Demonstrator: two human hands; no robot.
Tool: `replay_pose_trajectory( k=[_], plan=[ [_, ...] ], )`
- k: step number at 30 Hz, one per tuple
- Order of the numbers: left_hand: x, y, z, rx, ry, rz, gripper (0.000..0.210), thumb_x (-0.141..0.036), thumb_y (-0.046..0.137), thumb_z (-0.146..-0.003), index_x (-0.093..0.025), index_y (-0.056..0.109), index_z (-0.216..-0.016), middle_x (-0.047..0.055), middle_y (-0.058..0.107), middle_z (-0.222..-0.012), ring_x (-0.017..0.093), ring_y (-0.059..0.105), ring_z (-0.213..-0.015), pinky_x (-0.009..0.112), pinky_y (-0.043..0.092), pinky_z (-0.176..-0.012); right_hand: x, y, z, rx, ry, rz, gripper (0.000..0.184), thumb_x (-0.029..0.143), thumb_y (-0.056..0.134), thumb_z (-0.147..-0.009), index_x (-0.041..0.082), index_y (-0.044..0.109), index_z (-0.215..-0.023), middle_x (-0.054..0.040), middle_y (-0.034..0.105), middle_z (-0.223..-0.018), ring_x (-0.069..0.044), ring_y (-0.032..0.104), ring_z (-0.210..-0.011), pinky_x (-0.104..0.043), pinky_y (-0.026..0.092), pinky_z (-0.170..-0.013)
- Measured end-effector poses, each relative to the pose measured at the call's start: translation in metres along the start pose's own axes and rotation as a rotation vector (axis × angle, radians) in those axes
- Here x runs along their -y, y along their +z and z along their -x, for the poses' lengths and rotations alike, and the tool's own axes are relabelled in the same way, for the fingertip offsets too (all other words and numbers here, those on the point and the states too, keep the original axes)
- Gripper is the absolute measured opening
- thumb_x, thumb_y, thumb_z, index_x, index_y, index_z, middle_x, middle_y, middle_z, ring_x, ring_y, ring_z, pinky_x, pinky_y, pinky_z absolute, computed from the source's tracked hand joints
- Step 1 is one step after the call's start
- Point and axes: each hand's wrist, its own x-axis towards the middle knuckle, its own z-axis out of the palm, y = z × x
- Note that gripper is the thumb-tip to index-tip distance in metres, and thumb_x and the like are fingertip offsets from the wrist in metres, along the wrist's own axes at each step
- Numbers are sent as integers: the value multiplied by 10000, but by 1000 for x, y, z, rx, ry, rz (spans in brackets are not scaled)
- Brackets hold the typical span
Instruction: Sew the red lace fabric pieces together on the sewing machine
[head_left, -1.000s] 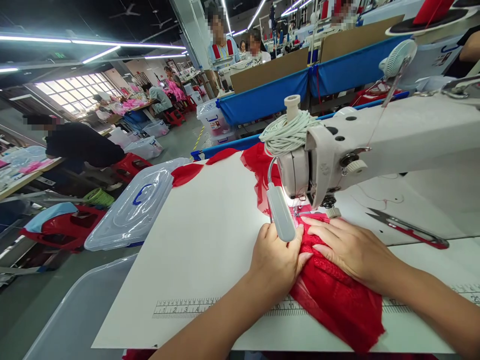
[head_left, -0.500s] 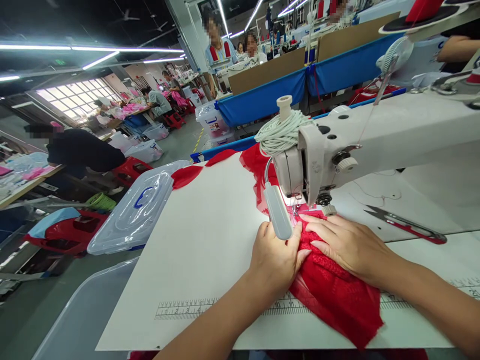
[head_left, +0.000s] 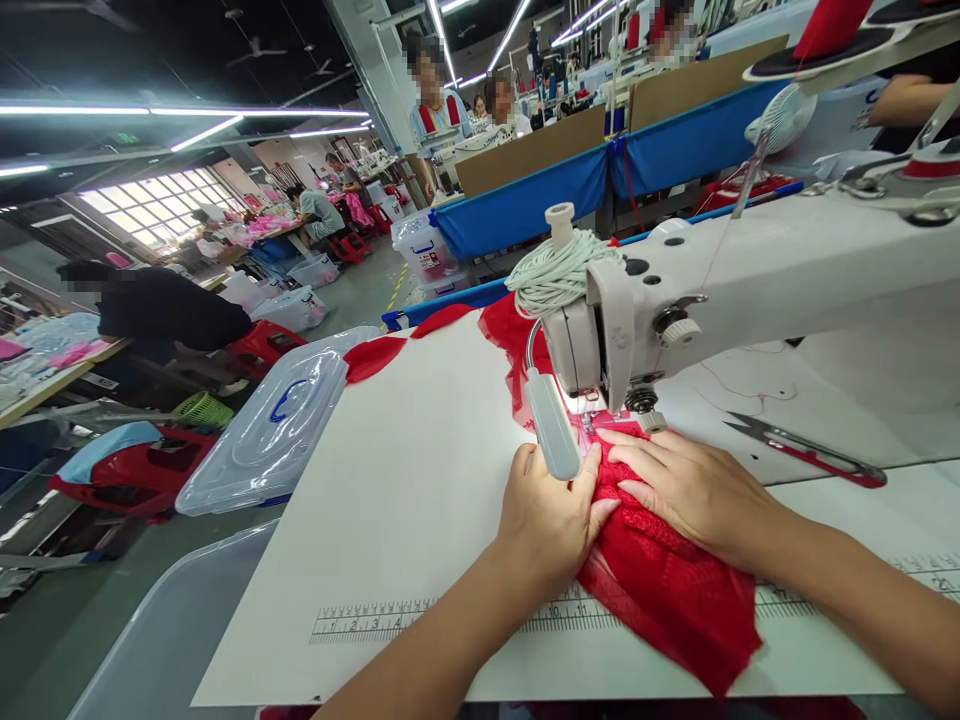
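Red lace fabric (head_left: pixel 667 590) lies under the needle area of a white sewing machine (head_left: pixel 750 270) and drapes toward the table's front edge. My left hand (head_left: pixel 544 515) is closed at the fabric's left edge, thumb and forefinger on it, its other fingers partly behind the small grey lamp (head_left: pixel 553 425). Flat on top of the fabric rests my right hand (head_left: pixel 690 490), fingers stretched toward the presser foot (head_left: pixel 587 424). Both hands are just in front of the foot. The needle tip is too small to make out.
Red-handled thread snips (head_left: pixel 810 450) lie right of my right hand. A coil of pale cord (head_left: pixel 559 272) hangs on the machine head. Printed ruler marks (head_left: pixel 375 622) run along the white table (head_left: pixel 360 540). Lidded clear plastic bins (head_left: pixel 262 430) stand at left. Several people sit at other tables.
The view has shifted slightly. Both hands keep almost the same place on the red lace fabric, and no clear movement of the fabric shows.
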Motion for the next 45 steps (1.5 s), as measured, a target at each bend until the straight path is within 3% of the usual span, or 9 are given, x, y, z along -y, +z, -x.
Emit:
replay_pose_trajectory(
  k=[4, 8, 12, 14, 18, 22, 29, 41, 45],
  plan=[
    [3, 1, 1, 25, 0, 4, 502, -430, 543, -990, -149, 555, -1406, 165, 687, -1151, 298, 596, -1022, 443, 474, -874, 0, 5, 2, 2, 45, -37, 318, 282, 382, -1027, 178, 640, -1182, -111, 710, -1207, -210, 634, -843, -355, 553, -673],
    [8, 0, 0, -62, 99, 19, 543, -502, 424, -1021, -113, 576, -1368, 194, 653, -1215, 341, 579, -1109, 519, 446, -963, 1, 5, 1, -20, 4, -42, 347, 272, 352, -1034, 164, 661, -1149, -118, 713, -1198, -219, 626, -839, -374, 568, -706],
    [11, -7, -3, -39, 232, 139, 545, -478, 276, -1063, -98, 658, -1150, 144, 670, -1044, 239, 618, -864, 380, 505, -774, 0, 2, 4, -68, -55, -40, 345, 231, 370, -1019, 155, 656, -1196, -123, 701, -1235, -240, 646, -955, -399, 567, -822],
    [11, -9, -4, 3, 229, 176, 526, -435, 236, -1074, -125, 659, -1044, 87, 645, -895, 191, 572, -705, 339, 488, -679, -1, 1, 8, -78, -82, -52, 338, 173, 390, -991, 168, 665, -1187, -112, 705, -1235, -248, 647, -1021, -416, 559, -866],
    [9, -10, -4, 93, 166, 165, 487, -450, 249, -1065, -160, 610, -915, 56, 582, -796, 190, 542, -677, 314, 471, -618, -4, 5, 18, -74, -79, -69, 340, 93, 427, -935, 202, 680, -1136, -79, 738, -1147, -234, 652, -963, -414, 565, -828],
    [8, -10, -2, 109, 127, 163, 604, -558, 195, -1049, -133, 622, -1085, 88, 613, -857, 211, 574, -723, 322, 486, -613, -3, 8, 20, -88, -74, -39, 333, 83, 417, -919, 198, 669, -1103, -82, 742, -1084, -233, 635, -919, -405, 560, -788],
    [7, -8, 2, -50, 182, 88, 806, -626, 81, -1017, -105, 665, -1212, 200, 660, -1145, 260, 641, -878, 358, 513, -693, -3, 6, 21, -116, -73, -14, 303, 74, 395, -911, 197, 645, -1030, -74, 738, -1024, -241, 609, -900, -378, 533, -700],
    [6, -9, 4, -132, 154, 60, 843, -632, 41, -1009, -154, 707, -1207, 154, 705, -1137, 244, 606, -843, 372, 451, -736, -6, 6, 22, -128, -81, -65, 374, 45, 385, -909, 210, 653, -1111, -59, 740, -1120, -228, 618, -908, -391, 535, -771],
    [6, -7, 4, -135, 153, 50, 836, -645, 61, -1008, -154, 708, -1209, 147, 710, -1080, 234, 595, -825, 370, 434, -756, -7, 3, 19, -120, -93, -81, 343, 56, 386, -924, 196, 655, -1085, -65, 740, -1076, -229, 608, -883, -378, 539, -727]
  ],
)
